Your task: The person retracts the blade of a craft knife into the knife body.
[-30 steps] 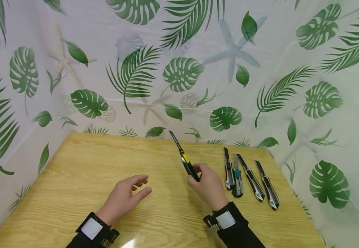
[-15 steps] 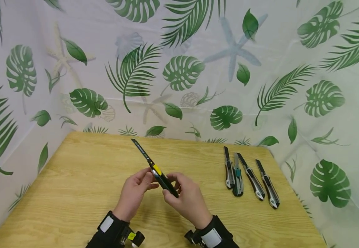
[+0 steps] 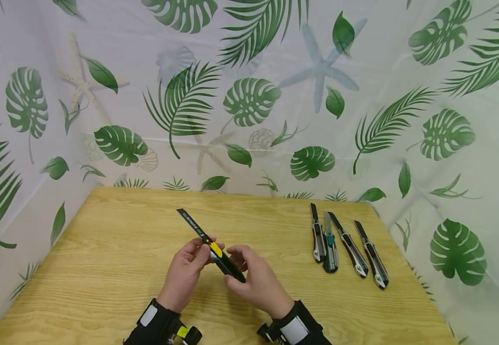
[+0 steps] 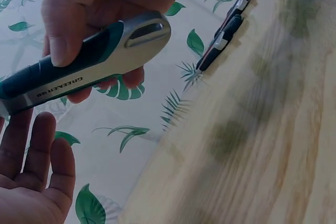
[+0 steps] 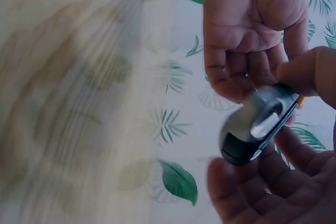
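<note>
A black-and-yellow utility knife (image 3: 225,264) with a long dark blade extended is held above the table, its blade pointing up and to the left. My left hand (image 3: 181,274) pinches it around the yellow slider, thumb on the near side. The handle's rear end is held by my right hand (image 3: 263,282) between thumb and fingers. In the left wrist view, the silver-and-dark-green handle (image 4: 144,38) carries printed lettering, with the right thumb on top. In the right wrist view, the rounded handle end (image 5: 247,129) appears blurred between both hands.
Several more utility knives lie side by side at the table's right, including a green-slider one (image 3: 330,244) and a silver-and-black one (image 3: 372,256). A leaf-printed cloth (image 3: 253,103) hangs behind the wooden table (image 3: 102,254).
My right hand has brought the knife left and down to the middle. My left hand has moved right to meet it and now pinches it near the slider. The knives on the table stay put.
</note>
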Motion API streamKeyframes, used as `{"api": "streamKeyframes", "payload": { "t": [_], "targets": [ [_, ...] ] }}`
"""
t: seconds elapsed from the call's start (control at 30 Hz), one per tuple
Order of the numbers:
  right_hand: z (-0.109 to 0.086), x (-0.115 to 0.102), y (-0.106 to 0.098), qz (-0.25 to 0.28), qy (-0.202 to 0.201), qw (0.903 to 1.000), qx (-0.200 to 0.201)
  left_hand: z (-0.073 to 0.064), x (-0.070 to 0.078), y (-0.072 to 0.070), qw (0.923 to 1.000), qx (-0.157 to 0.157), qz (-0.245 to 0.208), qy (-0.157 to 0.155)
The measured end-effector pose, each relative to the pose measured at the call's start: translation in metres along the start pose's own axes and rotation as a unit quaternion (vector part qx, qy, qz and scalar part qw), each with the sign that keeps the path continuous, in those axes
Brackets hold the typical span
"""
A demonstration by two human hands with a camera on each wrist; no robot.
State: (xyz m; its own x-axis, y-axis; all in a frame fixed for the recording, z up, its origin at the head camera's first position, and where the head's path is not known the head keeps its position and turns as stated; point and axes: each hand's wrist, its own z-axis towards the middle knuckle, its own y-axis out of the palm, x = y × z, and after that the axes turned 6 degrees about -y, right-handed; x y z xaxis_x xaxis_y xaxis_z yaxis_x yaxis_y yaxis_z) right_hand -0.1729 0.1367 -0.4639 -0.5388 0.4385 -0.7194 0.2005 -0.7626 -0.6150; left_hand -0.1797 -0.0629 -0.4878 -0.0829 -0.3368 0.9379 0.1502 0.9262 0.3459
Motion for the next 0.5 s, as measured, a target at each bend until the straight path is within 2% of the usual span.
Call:
{"api": "streamKeyframes", "payload": {
  "t": [0.07, 0.1, 0.17, 0.27, 0.4, 0.43, 0.47, 0.5],
  "targets": [
    [0.001, 0.002, -0.001, 0.086, 0.043, 0.9945, -0.041, -0.001, -0.001, 0.001, 0.9999, -0.007, 0.010, -0.005],
    [0.001, 0.004, -0.001, 0.132, 0.069, 0.9870, -0.061, -0.002, -0.001, 0.001, 0.9998, -0.010, 0.014, -0.008],
    [0.001, 0.009, -0.002, 0.225, 0.114, 0.9626, -0.099, -0.003, -0.002, 0.001, 0.9994, -0.022, 0.018, -0.018],
    [0.000, 0.017, -0.004, 0.358, 0.148, 0.9094, -0.151, -0.003, -0.005, -0.001, 0.9978, -0.058, 0.011, -0.029],
    [-0.005, 0.025, -0.002, 0.508, 0.149, 0.8225, -0.208, -0.003, -0.008, -0.003, 0.9932, -0.112, -0.001, -0.034],
    [-0.006, 0.026, 0.000, 0.532, 0.150, 0.8054, -0.215, -0.003, -0.009, -0.003, 0.9924, -0.118, -0.002, -0.034],
    [-0.007, 0.026, 0.002, 0.547, 0.150, 0.7942, -0.218, -0.003, -0.010, -0.003, 0.9920, -0.121, -0.001, -0.036],
    [-0.007, 0.027, 0.003, 0.556, 0.150, 0.7885, -0.216, -0.003, -0.011, -0.003, 0.9921, -0.120, 0.000, -0.038]
  ]
}}
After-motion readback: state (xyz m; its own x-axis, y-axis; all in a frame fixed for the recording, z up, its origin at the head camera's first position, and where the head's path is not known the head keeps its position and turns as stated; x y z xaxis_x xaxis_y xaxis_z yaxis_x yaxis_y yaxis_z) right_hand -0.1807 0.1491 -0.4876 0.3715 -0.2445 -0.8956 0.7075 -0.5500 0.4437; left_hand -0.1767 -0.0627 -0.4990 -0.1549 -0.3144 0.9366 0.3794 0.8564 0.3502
